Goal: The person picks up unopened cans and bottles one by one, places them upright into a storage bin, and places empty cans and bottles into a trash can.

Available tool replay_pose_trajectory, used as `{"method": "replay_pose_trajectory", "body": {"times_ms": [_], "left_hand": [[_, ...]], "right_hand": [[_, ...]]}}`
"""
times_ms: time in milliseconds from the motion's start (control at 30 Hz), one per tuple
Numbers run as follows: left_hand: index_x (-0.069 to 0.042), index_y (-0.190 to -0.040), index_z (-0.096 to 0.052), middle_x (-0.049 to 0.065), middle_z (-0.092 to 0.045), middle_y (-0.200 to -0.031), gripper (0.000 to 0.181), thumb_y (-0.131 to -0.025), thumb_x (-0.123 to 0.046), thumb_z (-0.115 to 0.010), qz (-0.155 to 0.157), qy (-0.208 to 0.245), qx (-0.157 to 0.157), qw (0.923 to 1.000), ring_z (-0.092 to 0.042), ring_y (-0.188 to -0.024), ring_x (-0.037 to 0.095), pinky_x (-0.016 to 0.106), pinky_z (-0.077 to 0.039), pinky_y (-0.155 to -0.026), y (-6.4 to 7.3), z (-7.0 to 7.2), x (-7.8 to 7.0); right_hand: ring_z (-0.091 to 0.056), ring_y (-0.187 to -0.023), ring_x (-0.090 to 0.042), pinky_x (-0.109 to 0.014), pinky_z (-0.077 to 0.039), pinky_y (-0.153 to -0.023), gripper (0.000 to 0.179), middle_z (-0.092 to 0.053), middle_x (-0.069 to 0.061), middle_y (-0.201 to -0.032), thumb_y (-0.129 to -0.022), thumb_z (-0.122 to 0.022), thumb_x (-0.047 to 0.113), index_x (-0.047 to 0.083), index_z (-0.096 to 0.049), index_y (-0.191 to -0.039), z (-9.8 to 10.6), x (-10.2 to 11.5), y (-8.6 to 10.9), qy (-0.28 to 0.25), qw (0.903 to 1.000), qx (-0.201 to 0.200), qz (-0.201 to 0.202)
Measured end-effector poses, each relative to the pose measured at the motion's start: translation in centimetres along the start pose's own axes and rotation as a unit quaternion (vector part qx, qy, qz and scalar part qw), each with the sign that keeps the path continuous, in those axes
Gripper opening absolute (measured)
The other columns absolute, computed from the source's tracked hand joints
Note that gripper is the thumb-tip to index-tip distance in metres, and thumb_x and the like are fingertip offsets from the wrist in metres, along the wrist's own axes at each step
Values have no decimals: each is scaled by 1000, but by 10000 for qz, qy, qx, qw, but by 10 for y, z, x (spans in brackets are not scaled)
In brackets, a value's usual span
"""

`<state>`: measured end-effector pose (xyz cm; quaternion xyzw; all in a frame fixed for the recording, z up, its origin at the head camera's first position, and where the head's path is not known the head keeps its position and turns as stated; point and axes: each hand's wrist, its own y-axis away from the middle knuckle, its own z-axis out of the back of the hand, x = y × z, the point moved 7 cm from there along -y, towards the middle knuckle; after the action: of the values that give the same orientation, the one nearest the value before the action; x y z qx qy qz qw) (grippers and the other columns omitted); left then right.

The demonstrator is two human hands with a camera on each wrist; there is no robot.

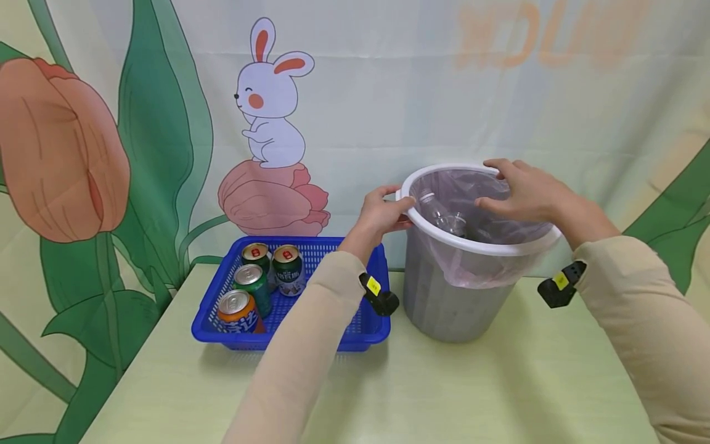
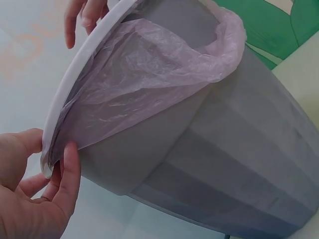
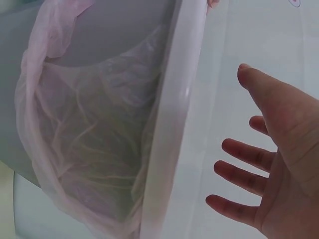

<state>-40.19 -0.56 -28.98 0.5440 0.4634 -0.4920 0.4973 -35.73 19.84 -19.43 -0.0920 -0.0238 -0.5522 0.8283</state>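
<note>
A grey trash can (image 1: 444, 296) with a white rim (image 1: 477, 246) stands tilted on the table. Its pinkish clear bag (image 1: 468, 271) is folded over the rim and hangs outside. My left hand (image 1: 383, 213) grips the rim at the left, thumb on one side and fingers on the other, as the left wrist view shows. Over the can's opening at the right is my right hand (image 1: 524, 191), its fingers spread and nothing in them; the right wrist view has it apart from the rim. Inside the can lie clear plastic bottles (image 1: 434, 206).
Left of the can sits a blue plastic basket (image 1: 291, 339) holding several drink cans, among them an orange can (image 1: 237, 311) and a green can (image 1: 252, 287). A printed curtain (image 1: 377, 111) hangs behind the pale green table (image 1: 421, 388).
</note>
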Motion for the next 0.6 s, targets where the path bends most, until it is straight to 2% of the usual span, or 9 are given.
{"method": "replay_pose_trajectory", "body": {"times_ms": [200, 367, 500, 600], "left_hand": [[-11, -136, -43, 14, -61, -103, 54, -86, -18, -64, -217, -279, -184, 9992, -66, -78, 21, 31, -56, -70, 1, 1, -4], [-8, -134, -45, 14, -59, -111, 53, -86, -20, -64, -465, -909, -361, 9941, -65, -85, 24, 30, -57, -66, 3, 4, -7], [-8, -134, -44, 14, -59, -114, 52, -87, -25, -62, -637, -1522, -355, 9857, -66, -86, 25, 31, -57, -66, 7, 5, -11], [-8, -134, -44, 12, -60, -112, 53, -89, -32, -59, -764, -2087, -267, 9746, -67, -79, 22, 29, -56, -66, 11, 7, -14]], "right_hand": [[-48, -112, -42, -57, -39, -88, 71, -50, -24, -124, -87, -56, 39, 7, -26, -142, -3, -1, 0, 46, 9999, -149, 37], [-50, -109, -40, -55, -42, -85, 69, -52, -23, -122, -88, -57, 34, 5, -26, -142, -7, -1, 2, 55, 9996, -282, 32], [-52, -106, -38, -54, -43, -82, 63, -53, -21, -120, -89, -57, 31, 5, -30, -139, -9, -1, 6, -8, 9991, -422, 36], [-53, -104, -37, -53, -44, -81, 54, -55, -20, -117, -89, -56, 30, 5, -38, -134, -9, -2, 9, -54, 9984, -555, 72]]}}
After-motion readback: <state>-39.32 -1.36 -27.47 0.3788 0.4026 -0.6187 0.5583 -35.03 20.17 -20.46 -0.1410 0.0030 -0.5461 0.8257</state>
